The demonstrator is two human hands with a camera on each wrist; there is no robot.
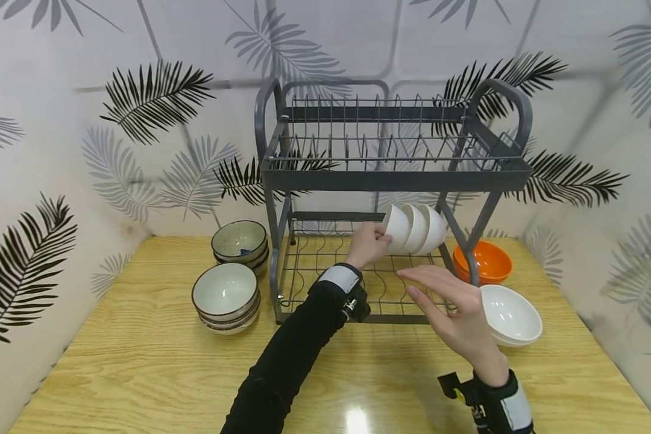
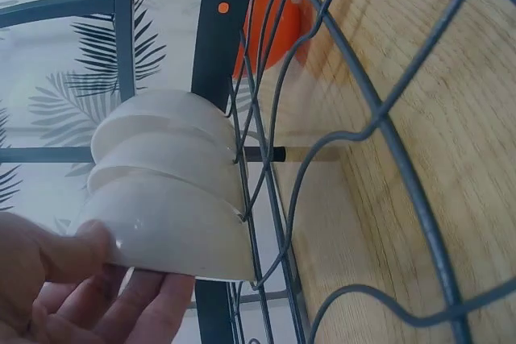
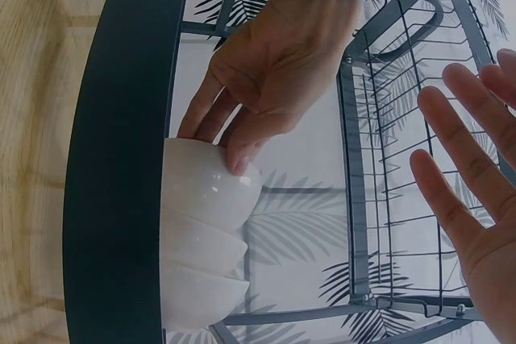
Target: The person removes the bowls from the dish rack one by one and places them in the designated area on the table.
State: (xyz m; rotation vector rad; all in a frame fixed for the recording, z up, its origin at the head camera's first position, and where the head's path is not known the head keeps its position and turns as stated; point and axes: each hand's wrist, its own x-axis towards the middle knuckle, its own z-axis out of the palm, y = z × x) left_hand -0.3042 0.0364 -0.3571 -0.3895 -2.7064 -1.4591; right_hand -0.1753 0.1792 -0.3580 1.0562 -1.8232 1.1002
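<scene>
Three white bowls stand on edge in a row at the right of the dish rack's lower tier (image 1: 325,265). My left hand (image 1: 366,246) reaches into this tier and pinches the rim of the leftmost white bowl (image 1: 395,232), thumb on the outside, as the left wrist view shows. The other two, a middle bowl (image 1: 415,229) and a right bowl (image 1: 434,230), lean close beside it. My right hand (image 1: 461,307) hovers before the rack's front right, its fingers extended and holding nothing. In the right wrist view, its spread fingers (image 3: 459,138) appear beside the upper tier.
The rack's upper tier (image 1: 396,179) overhangs the bowls. Left of the rack are stacks of speckled bowls (image 1: 239,238) and brown-rimmed bowls (image 1: 225,292). On its right sit orange bowls (image 1: 488,262) and another white bowl stack (image 1: 512,316), near my right hand. Patterned wall panels surround the wooden table (image 1: 141,355).
</scene>
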